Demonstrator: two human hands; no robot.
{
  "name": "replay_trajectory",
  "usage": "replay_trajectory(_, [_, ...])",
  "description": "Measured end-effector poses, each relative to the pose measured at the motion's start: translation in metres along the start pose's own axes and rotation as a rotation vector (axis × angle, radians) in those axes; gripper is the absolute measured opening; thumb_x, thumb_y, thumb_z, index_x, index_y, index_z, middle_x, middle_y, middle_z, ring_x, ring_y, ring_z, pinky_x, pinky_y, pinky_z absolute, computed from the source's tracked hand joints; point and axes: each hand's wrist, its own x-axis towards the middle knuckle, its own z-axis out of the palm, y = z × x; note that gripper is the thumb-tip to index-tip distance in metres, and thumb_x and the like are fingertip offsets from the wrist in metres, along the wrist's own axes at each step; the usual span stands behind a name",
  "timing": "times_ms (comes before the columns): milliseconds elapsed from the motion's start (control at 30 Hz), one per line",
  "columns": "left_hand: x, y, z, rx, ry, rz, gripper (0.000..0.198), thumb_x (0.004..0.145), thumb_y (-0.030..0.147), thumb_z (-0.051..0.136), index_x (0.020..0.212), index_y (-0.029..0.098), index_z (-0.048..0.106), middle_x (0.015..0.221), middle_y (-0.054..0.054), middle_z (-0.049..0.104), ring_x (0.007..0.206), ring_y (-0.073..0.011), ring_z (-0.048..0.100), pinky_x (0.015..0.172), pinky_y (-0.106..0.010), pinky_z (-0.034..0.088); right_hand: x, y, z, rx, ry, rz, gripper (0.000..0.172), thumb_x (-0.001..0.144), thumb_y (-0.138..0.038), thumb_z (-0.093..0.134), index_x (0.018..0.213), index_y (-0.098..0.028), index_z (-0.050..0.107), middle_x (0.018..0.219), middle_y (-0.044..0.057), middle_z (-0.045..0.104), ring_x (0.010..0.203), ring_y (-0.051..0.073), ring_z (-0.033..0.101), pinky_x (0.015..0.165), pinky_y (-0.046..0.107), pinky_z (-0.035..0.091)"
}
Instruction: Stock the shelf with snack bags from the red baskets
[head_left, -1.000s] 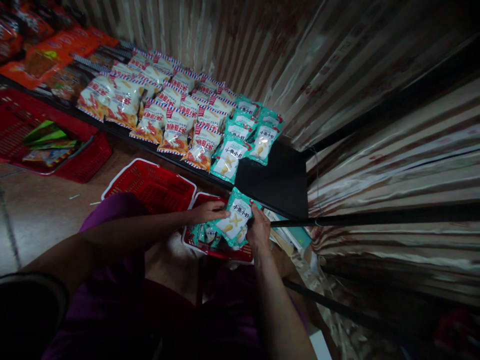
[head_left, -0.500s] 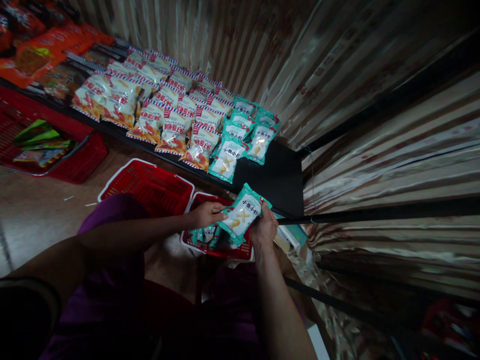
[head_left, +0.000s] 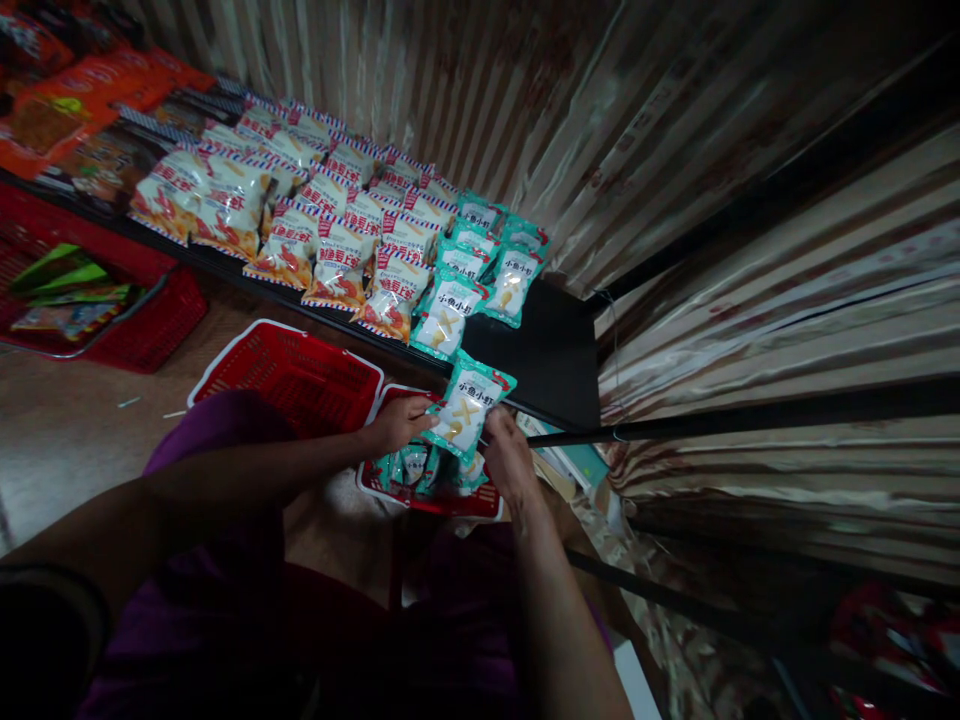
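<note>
Between my two hands is a teal and white snack bag (head_left: 464, 407), held tilted above a red basket. My left hand (head_left: 405, 422) grips its lower left edge. On the other side, my right hand (head_left: 509, 450) has its fingers closed at the bag's right edge, partly hidden behind it. More teal snack bags (head_left: 415, 465) lie in the red basket (head_left: 457, 503) below. Just beyond the held bag, several matching teal bags (head_left: 448, 315) stand in rows on the black shelf (head_left: 544, 345).
White and orange snack bags (head_left: 339, 255) fill the shelf's middle, with orange packets (head_left: 90, 95) at the far left. A second red basket (head_left: 289, 370) sits on the floor, and another basket (head_left: 169, 320) holds green packets. A black shelf post (head_left: 750, 412) and striped curtain (head_left: 750, 290) border the right.
The teal snack bag has moved slightly left and turned more upright. My right hand has shifted lower along its right edge, and the whole view has drifted a little.
</note>
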Motion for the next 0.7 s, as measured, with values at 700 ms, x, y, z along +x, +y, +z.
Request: replay_trajectory(700, [0.007,0.015,-0.007,-0.068,-0.025,0.047,0.053,0.066,0.036,0.068,0.115,0.018,0.057,0.114,-0.011,0.063,0.109,-0.0276,0.057,0.093,-0.041,0.041,-0.022,0.025,-0.03,-0.264,-0.34,0.088,0.04,0.066,-0.034,0.074,0.103,-0.023,0.062,0.088,-0.002,0.07,0.073,0.014,0.062,0.065,0.026,0.05])
